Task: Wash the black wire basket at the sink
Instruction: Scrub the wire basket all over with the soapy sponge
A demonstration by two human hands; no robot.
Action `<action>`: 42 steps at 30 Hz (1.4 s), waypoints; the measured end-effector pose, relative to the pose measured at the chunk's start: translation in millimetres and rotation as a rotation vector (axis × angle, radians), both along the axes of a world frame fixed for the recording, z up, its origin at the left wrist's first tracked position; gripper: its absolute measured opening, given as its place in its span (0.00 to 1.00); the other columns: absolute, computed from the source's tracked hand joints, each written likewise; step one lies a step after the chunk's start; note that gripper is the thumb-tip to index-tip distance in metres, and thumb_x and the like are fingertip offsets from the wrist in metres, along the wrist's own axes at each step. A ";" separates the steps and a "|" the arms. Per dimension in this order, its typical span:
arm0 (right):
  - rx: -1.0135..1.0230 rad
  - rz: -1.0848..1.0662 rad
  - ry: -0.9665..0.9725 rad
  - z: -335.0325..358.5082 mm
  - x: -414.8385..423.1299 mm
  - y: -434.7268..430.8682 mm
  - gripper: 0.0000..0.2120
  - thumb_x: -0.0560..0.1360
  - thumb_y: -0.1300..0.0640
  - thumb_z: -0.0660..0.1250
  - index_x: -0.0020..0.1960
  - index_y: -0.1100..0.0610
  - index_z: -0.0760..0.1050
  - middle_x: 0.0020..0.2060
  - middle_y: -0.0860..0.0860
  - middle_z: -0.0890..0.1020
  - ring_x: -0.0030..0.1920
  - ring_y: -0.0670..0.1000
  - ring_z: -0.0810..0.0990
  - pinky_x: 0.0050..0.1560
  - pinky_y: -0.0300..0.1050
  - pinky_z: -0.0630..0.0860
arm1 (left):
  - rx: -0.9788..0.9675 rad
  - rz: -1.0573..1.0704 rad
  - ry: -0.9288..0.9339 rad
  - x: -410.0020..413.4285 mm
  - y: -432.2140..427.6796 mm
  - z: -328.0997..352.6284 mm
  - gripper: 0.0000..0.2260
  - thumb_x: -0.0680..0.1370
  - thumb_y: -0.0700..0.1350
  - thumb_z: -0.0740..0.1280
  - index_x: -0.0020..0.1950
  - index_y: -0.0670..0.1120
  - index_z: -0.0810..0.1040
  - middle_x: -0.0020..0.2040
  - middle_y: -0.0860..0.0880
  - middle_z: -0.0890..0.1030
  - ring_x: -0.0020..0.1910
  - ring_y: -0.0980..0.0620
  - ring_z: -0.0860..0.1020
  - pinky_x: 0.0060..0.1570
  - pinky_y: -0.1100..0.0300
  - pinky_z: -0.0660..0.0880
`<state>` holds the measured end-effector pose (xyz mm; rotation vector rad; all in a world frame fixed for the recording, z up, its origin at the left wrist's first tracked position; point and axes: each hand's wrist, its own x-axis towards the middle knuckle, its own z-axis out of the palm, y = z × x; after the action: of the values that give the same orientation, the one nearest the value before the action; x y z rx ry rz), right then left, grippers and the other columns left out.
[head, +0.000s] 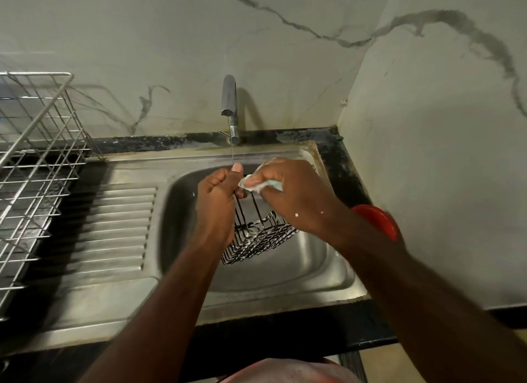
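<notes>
The black wire basket (258, 240) hangs low inside the sink (322, 271), held up by its tall top wires. It is hard to tell if it touches the bottom. The left hand (218, 203) has its fingers (214, 183) curled tight round those wires, with the thumb on top. The right hand (293, 197) pinches a soapy sponge (253, 184) and presses it on the wires just beside the left hand. A thin stream of water falls from the tap (229, 100) close by. To rub well, the left hand should likely hold the basket firm so it does not swing. The sponge should slide down each wire one by one, then go over the bottom net, where foam already sits. Soapy wire is slippery, so turning the basket slowly seems safer.
</notes>
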<state>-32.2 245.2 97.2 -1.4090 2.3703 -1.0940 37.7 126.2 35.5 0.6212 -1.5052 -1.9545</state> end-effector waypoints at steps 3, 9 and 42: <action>0.010 0.007 -0.028 -0.9 2.1 3.5 0.09 0.75 0.64 0.68 0.53 0.57 0.83 0.47 0.49 0.83 0.42 0.40 0.78 0.44 0.31 0.73 | -0.012 0.000 0.009 2.1 -2.1 0.2 0.17 0.81 0.43 0.65 0.32 0.45 0.77 0.31 0.45 0.74 0.35 0.48 0.70 0.45 0.52 0.70; 0.169 0.083 0.133 -12.0 -8.5 28.8 0.10 0.75 0.65 0.66 0.51 0.56 0.84 0.48 0.51 0.83 0.49 0.45 0.78 0.54 0.36 0.71 | 0.010 0.054 -0.008 6.1 -6.3 -1.1 0.21 0.82 0.40 0.63 0.28 0.48 0.73 0.27 0.51 0.71 0.31 0.54 0.68 0.41 0.56 0.70; 0.118 -0.270 -0.276 -36.2 -25.0 68.4 0.10 0.76 0.62 0.66 0.45 0.48 0.82 0.43 0.42 0.84 0.43 0.41 0.82 0.48 0.38 0.79 | 0.009 0.006 -0.200 -2.0 -3.0 -8.1 0.15 0.83 0.44 0.62 0.35 0.45 0.74 0.28 0.57 0.74 0.40 0.54 0.73 0.68 0.44 0.68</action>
<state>-57.2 313.6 60.9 -0.8541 2.4187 -1.1063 35.7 123.2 27.4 0.8458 -1.6115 -1.9424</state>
